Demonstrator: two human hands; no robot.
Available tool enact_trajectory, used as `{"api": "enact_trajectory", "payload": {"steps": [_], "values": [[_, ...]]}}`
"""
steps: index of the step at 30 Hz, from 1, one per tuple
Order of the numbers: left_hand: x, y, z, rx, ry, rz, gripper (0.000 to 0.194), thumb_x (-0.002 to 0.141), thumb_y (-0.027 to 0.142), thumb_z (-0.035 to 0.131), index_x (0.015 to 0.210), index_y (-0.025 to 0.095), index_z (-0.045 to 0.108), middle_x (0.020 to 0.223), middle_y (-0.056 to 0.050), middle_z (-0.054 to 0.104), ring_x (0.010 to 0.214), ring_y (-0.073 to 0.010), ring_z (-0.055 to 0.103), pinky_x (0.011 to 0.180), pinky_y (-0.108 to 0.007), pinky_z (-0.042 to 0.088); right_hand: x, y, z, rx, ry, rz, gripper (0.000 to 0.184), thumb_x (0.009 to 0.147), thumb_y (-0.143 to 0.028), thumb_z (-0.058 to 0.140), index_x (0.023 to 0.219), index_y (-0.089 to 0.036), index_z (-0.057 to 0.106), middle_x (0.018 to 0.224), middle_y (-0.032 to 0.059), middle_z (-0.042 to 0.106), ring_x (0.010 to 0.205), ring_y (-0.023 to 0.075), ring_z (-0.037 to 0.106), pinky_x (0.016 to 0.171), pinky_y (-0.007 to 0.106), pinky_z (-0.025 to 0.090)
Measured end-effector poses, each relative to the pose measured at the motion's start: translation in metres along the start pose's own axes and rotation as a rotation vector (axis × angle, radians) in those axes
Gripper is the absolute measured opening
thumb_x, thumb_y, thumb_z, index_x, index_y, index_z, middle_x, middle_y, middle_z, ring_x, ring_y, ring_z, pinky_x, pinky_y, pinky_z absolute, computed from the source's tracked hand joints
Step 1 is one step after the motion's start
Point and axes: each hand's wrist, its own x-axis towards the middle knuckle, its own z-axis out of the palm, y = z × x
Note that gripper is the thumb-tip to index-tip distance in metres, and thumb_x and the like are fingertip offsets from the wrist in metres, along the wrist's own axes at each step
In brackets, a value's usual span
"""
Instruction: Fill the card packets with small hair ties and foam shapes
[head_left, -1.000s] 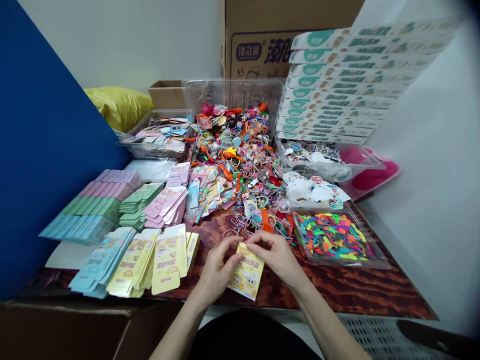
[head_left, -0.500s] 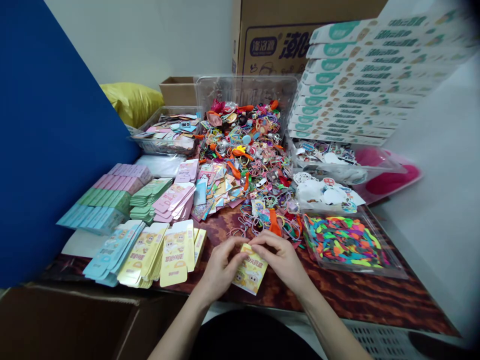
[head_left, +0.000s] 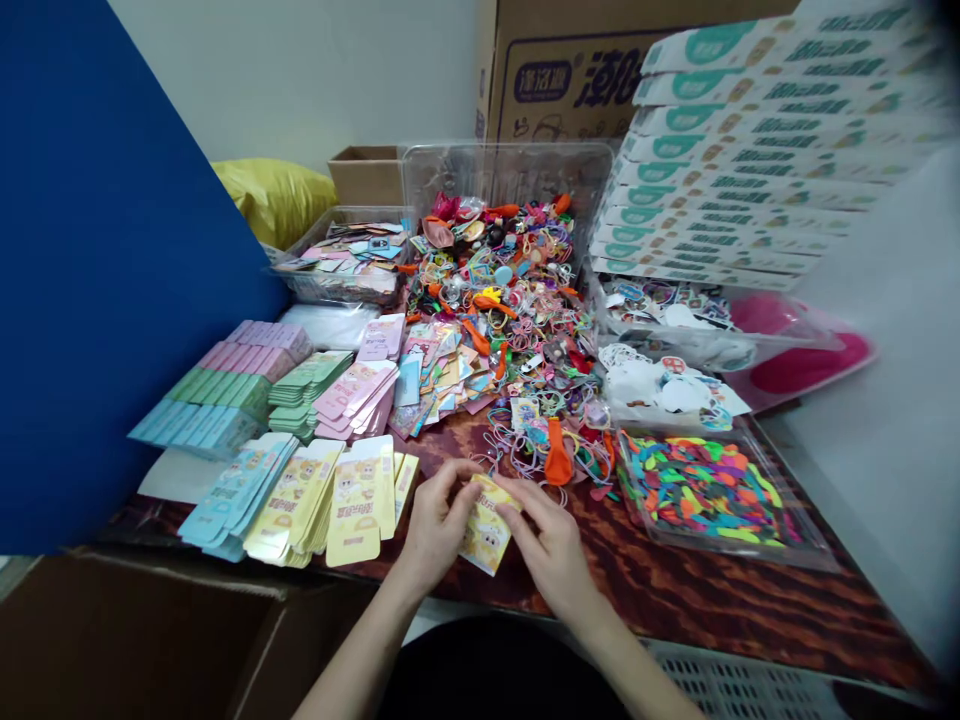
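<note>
Between my two hands, over the table's front edge, is a small yellow printed box (head_left: 484, 535). My left hand (head_left: 442, 520) grips its left side, thumb on the printed face. On the right side, my right hand (head_left: 544, 535) holds it with the thumb against the front and the fingers at the top edge. The box's back and the fingertips behind it are hidden. To the left of my hands lie flat yellow boxes (head_left: 360, 500) in overlapping stacks, with flat blue boxes (head_left: 236, 495) beside them.
Loose hair ties, balloons and trinkets form a big pile (head_left: 510, 310) beyond my hands. Colourful balloons fill a clear tray (head_left: 814, 550) at right. White boxes (head_left: 720, 170) tower behind it. Pastel boxes (head_left: 217, 400) stand left, near a blue panel (head_left: 112, 300).
My right hand has shifted down the right side of the yellow box, its thumb now lower on the front. The box is turned slightly, and the camera view has swung a little left.
</note>
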Motion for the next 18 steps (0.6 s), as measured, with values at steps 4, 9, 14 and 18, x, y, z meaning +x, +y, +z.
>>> {"api": "enact_trajectory", "payload": {"steps": [4, 9, 14, 18], "values": [[-0.001, 0.004, -0.004, 0.285, -0.047, 0.046, 0.016, 0.095, 0.022, 0.05, 0.103, 0.02, 0.063, 0.095, -0.004, 0.069, 0.085, -0.018, 0.064, 0.078, -0.028, 0.049, 0.012, 0.016, 0.006, -0.01, -0.171, 0.054, 0.028, 0.09, -0.031, 0.061, 0.115, -0.024, 0.072, 0.109, 0.0073, 0.073, 0.102, 0.0249, 0.066, 0.092, 0.039, 0.05], [-0.009, 0.021, -0.031, 0.653, -0.015, 0.109, 0.018, 0.095, 0.022, 0.049, 0.109, 0.023, 0.062, 0.103, -0.006, 0.066, 0.094, -0.021, 0.064, 0.079, -0.03, 0.049, 0.054, 0.02, 0.026, 0.157, -0.562, 0.116, 0.012, 0.082, -0.025, 0.067, 0.092, -0.019, 0.071, 0.09, 0.0015, 0.073, 0.086, 0.0212, 0.065, 0.078, 0.032, 0.052], [-0.037, 0.014, -0.072, 0.848, 0.413, 0.093, 0.031, 0.096, 0.027, 0.051, 0.126, 0.019, 0.052, 0.121, -0.013, 0.06, 0.116, -0.0294, 0.054, 0.099, -0.045, 0.043, 0.073, 0.012, 0.054, -0.107, -0.467, -0.027, 0.032, 0.077, -0.004, 0.06, 0.103, -0.02, 0.069, 0.104, 0.0053, 0.072, 0.101, 0.0239, 0.062, 0.091, 0.037, 0.046], [-0.067, -0.006, -0.083, 0.929, 0.474, 0.063, 0.042, 0.094, 0.029, 0.056, 0.134, 0.02, 0.047, 0.13, -0.016, 0.054, 0.122, -0.0321, 0.05, 0.102, -0.05, 0.041, 0.082, 0.002, 0.064, -0.322, -0.288, -0.145, 0.037, 0.086, -0.005, 0.049, 0.113, -0.022, 0.068, 0.112, 0.0097, 0.07, 0.11, 0.0254, 0.057, 0.096, 0.04, 0.042]]}}
